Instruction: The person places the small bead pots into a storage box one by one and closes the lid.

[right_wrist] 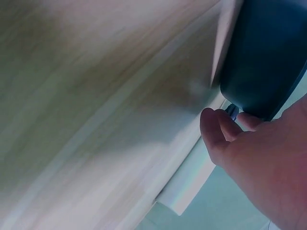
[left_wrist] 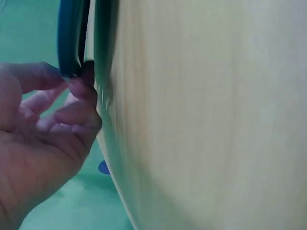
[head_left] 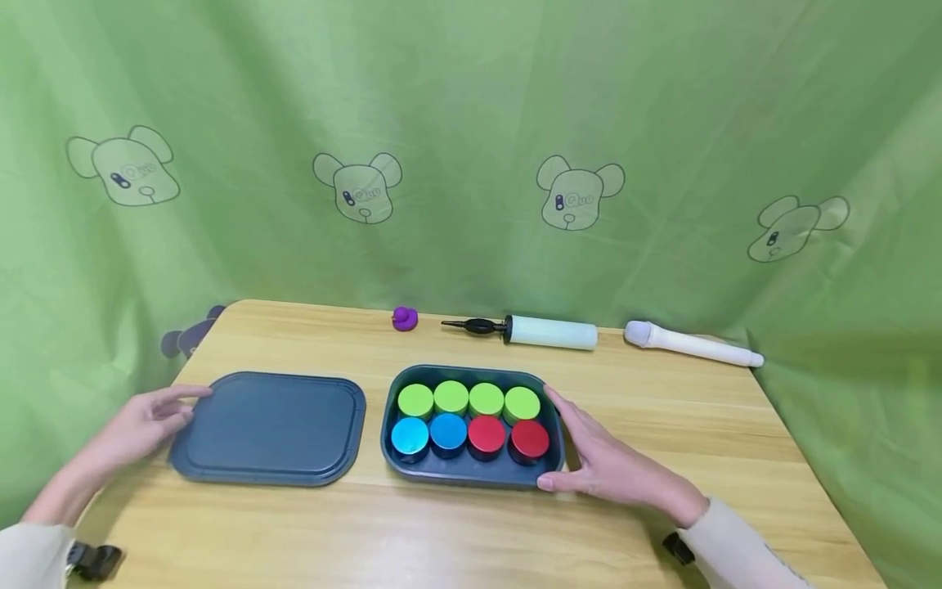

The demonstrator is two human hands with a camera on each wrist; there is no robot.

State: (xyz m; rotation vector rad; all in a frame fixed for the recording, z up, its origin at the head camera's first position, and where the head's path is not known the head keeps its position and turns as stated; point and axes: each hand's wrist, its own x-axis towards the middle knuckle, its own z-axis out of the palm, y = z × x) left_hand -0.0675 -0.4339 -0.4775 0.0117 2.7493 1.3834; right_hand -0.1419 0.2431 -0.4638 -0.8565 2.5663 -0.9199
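Observation:
In the head view, a flat dark blue-grey lid [head_left: 272, 425] with rounded corners lies at the left. My left hand [head_left: 143, 425] pinches its left edge, and the left wrist view shows the fingers around the lid's rim [left_wrist: 69, 38]. Right of it is a deep dark box [head_left: 471, 474] of matching colour. Inside stand several round pieces in two rows: green-topped ones [head_left: 451, 396] behind, blue ones [head_left: 448, 431] and red ones [head_left: 486, 433] in front. My right hand [head_left: 607, 458] grips the box's right end, thumb at the near corner, fingers at the far one.
Along the table's back edge lie a small purple duck [head_left: 405, 319], a white hand pump [head_left: 552, 332] with a black nozzle, and a white microphone-shaped stick [head_left: 692, 343]. A green curtain [head_left: 471, 98] with bear-head prints hangs behind and beside the wooden table [head_left: 412, 540].

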